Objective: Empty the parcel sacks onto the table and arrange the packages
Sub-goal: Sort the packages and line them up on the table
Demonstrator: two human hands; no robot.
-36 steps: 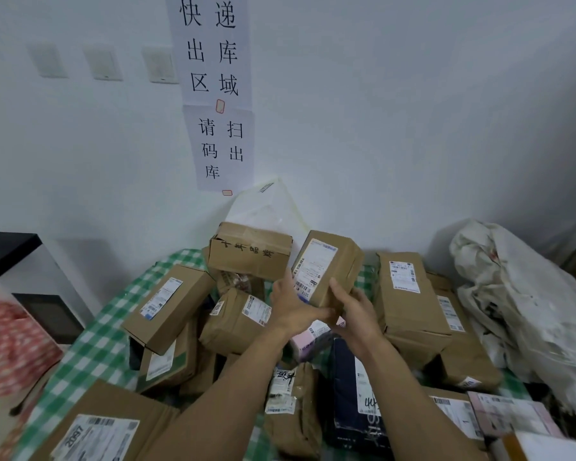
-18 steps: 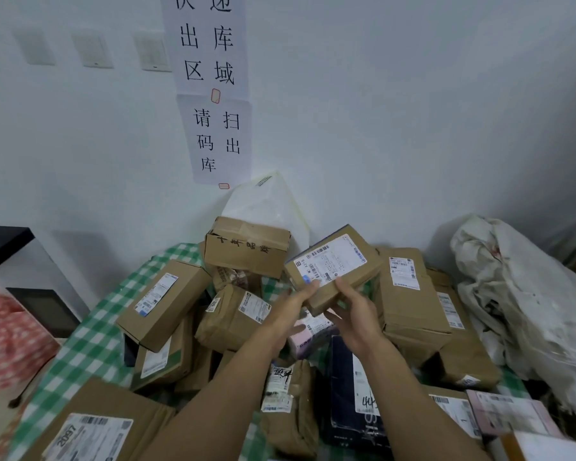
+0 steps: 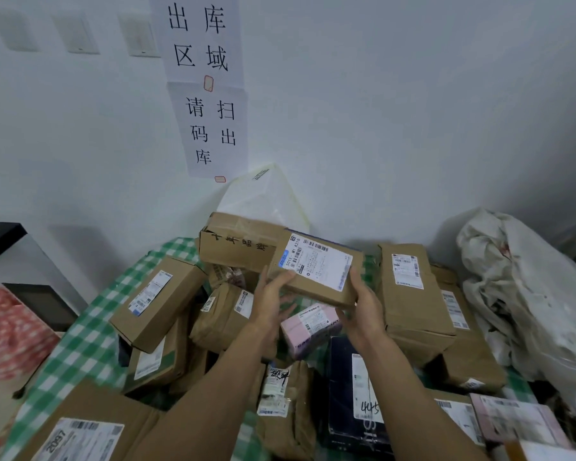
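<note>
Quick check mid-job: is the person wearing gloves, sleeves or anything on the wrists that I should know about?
No gloves: the left hand and right hand are both bare. The left forearm and right forearm are bare too, with no sleeve reaching into view. No watch, band or ring shows on the sides facing the camera.

A parcel pickup station. Paper signs (image 3: 213, 128) on the white wall (image 3: 413, 111) read 出库区域 and 请扫码出库. Labelled cardboard parcels (image 3: 157, 301) crowd a green-checked table (image 3: 87, 344) beside a crumpled white sack (image 3: 529, 294).
</note>
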